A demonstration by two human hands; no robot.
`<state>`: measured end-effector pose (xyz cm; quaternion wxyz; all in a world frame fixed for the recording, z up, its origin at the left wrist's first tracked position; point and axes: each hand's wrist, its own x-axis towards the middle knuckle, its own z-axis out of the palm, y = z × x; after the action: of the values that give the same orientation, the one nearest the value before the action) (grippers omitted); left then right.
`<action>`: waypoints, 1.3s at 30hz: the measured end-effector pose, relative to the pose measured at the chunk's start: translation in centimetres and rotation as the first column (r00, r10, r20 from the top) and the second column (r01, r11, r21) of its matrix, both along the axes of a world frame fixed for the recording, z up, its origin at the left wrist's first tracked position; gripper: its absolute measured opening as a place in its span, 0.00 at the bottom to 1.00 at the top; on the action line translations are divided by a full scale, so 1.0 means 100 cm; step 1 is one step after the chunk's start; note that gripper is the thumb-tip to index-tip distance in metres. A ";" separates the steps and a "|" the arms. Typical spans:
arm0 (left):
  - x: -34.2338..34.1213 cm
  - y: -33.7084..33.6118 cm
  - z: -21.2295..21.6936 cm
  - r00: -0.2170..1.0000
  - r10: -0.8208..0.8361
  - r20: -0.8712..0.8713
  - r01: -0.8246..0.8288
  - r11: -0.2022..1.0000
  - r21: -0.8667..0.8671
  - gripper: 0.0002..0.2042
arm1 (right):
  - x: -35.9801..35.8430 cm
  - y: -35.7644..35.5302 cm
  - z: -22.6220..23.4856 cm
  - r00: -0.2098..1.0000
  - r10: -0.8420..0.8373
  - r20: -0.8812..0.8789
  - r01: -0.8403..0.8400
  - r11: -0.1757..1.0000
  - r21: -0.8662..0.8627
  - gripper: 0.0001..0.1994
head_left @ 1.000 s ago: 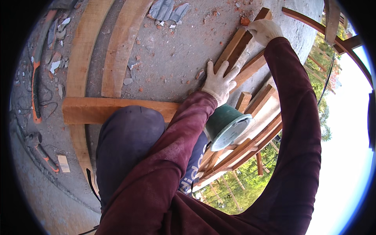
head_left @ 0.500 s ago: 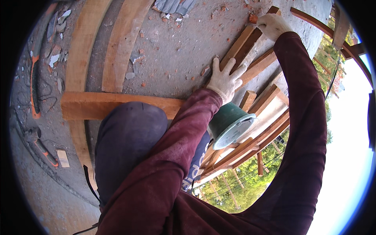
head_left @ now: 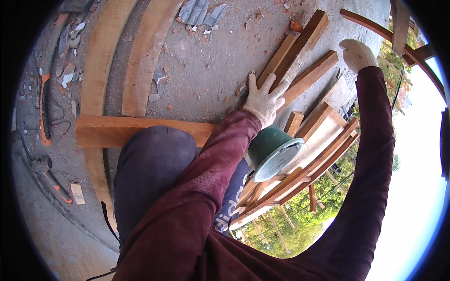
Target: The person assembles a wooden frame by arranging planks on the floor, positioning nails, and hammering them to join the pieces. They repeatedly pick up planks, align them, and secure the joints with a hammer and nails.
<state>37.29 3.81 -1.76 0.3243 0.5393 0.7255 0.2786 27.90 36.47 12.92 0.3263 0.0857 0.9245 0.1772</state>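
My left hand [head_left: 265, 102], in a pale work glove, lies with fingers spread on two narrow wooden strips [head_left: 304, 41] set side by side. The strips slant up and away to the right; one has a pale, rough grey face. My right hand [head_left: 359, 55], gloved too, is raised beyond the strips' right side, apart from them. Its fingers are curled closed, and whatever may be inside is hidden. Another wooden piece [head_left: 311, 78] lies just right of the strips. Below my left hand is a green bucket [head_left: 274, 152], tilted, beside my leg.
A reddish plank [head_left: 108, 132] crosses in front of my knee over long boards [head_left: 101, 61]. At the left lie an orange-and-black handled tool [head_left: 45, 110] and a hammer [head_left: 54, 180]. Rubble and grey slabs [head_left: 193, 11] litter the concrete. Wooden framing [head_left: 300, 175] runs along the right.
My right hand has come off the far end of the strips and moved right and slightly down. My left hand stays on the strips. The view has shifted a little.
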 end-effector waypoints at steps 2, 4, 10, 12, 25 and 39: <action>-0.003 -0.002 0.000 1.000 -0.004 -0.018 0.004 1.000 -0.023 0.20 | 0.018 -0.019 -0.031 0.931 -0.346 -0.119 0.330 0.934 -0.138 0.17; -0.004 -0.001 0.005 0.999 -0.035 -0.018 0.035 0.999 -0.009 0.20 | 0.068 -0.014 -0.067 0.690 -0.623 -0.369 0.557 0.782 -0.280 0.18; -0.002 -0.003 0.004 1.000 -0.007 0.002 0.007 0.999 0.033 0.21 | 0.091 -0.114 -0.118 0.308 -0.921 -0.239 0.723 0.390 -0.571 0.34; 0.006 -0.005 -0.005 0.995 0.098 -0.015 -0.095 0.986 0.138 0.19 | 0.078 -0.140 -0.122 0.042 -0.991 -0.129 0.672 0.123 -0.730 0.23; -0.150 0.010 0.084 0.384 0.242 0.891 -0.602 0.797 0.043 0.36 | 0.071 -0.204 -0.004 0.125 -0.988 0.095 -0.030 -0.100 -0.995 0.25; -0.143 -0.108 0.237 0.365 -0.031 0.930 -0.468 0.858 0.212 0.24 | 0.088 -0.319 0.119 0.382 -0.923 0.051 -0.275 -0.166 -0.947 0.37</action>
<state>22.96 -6.97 21.89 0.4922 0.2503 0.4094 0.7262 36.75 4.54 24.85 -0.1317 0.2115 0.6729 -0.6966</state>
